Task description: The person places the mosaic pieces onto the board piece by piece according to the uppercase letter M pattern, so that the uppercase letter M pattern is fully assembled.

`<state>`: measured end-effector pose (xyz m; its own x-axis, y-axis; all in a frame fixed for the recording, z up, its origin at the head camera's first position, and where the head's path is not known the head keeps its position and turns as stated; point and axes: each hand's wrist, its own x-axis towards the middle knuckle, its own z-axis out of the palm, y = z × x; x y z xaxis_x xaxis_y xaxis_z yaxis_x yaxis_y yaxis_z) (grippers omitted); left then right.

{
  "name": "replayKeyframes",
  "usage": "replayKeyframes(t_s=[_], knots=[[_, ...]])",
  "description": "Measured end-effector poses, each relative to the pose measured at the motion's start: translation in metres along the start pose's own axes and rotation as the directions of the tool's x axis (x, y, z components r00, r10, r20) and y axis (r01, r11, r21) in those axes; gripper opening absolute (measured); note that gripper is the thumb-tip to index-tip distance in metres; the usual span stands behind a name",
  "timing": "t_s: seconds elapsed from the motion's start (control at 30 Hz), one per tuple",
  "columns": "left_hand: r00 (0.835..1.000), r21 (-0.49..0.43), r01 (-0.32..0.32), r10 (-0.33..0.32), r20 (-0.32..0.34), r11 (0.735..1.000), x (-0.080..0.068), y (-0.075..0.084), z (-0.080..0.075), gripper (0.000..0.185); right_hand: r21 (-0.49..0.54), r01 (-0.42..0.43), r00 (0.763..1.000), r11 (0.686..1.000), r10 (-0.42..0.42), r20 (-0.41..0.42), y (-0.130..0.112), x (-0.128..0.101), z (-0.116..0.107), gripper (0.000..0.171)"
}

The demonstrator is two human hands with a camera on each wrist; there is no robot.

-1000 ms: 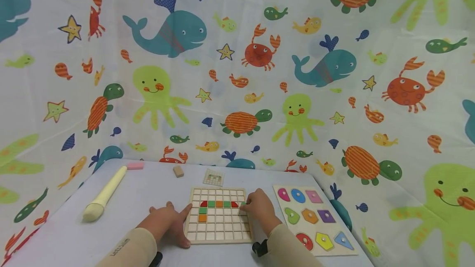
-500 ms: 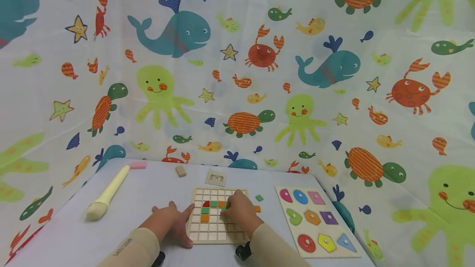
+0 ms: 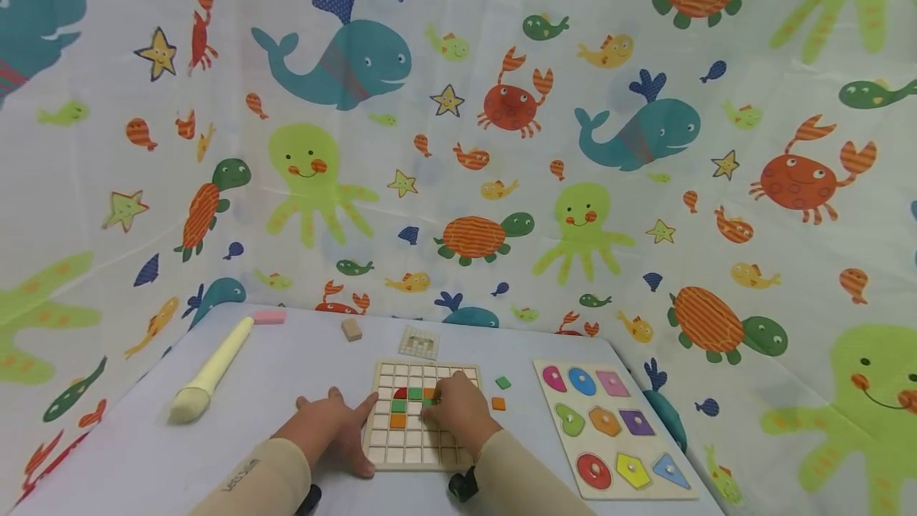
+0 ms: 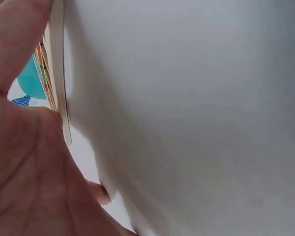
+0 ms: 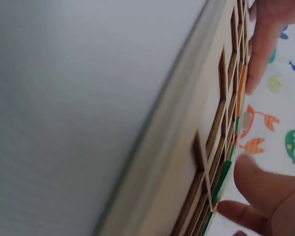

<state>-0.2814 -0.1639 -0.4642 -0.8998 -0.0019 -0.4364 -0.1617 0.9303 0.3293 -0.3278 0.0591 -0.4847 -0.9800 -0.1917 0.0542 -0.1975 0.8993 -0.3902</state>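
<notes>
A wooden grid board (image 3: 401, 459) lies on the table with red, green and orange tiles in its upper left cells. My left hand (image 3: 337, 430) rests at the board's left edge, fingers spread; the left wrist view shows the palm beside the board's side (image 4: 60, 73). Over the middle of the grid, my right hand (image 3: 462, 412) pinches a green tile (image 5: 222, 179) between thumb and finger, close to the cells. That hand covers part of the tile row in the head view.
Right of the board lie a loose green tile (image 3: 503, 382) and an orange tile (image 3: 498, 404). A shape puzzle (image 3: 616, 452) is farther right. Behind the board are a small pattern card (image 3: 419, 342) and a wooden block (image 3: 351, 330). A pale yellow stick (image 3: 215, 369) and pink block (image 3: 269, 317) lie left.
My right hand has moved left from the board's right edge to its middle with a green tile, uncovering the loose tiles at the right. The left hand stays at the board's edge.
</notes>
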Motion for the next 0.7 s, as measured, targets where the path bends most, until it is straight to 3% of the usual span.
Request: replayKeyframes(t_s=[0.17,0.5,0.7], knots=[[1.0,-0.007,0.005,-0.005,0.008,1.0,0.0,0.001,0.0,0.125,-0.005,0.044,0.999,0.999,-0.044,-0.015,0.001,-0.008,0.0,0.004],[1.0,-0.016,-0.003,0.003,0.0,1.0,0.0,-0.001,0.001,0.124,-0.138,0.056,0.998,0.989,-0.053,0.024,0.0,-0.012,-0.002,0.018],[1.0,-0.009,-0.006,0.006,-0.002,1.0,-0.001,-0.001,0.001,0.124,-0.113,0.028,0.997,0.993,-0.02,0.071,-0.003,-0.017,0.0,0.02]])
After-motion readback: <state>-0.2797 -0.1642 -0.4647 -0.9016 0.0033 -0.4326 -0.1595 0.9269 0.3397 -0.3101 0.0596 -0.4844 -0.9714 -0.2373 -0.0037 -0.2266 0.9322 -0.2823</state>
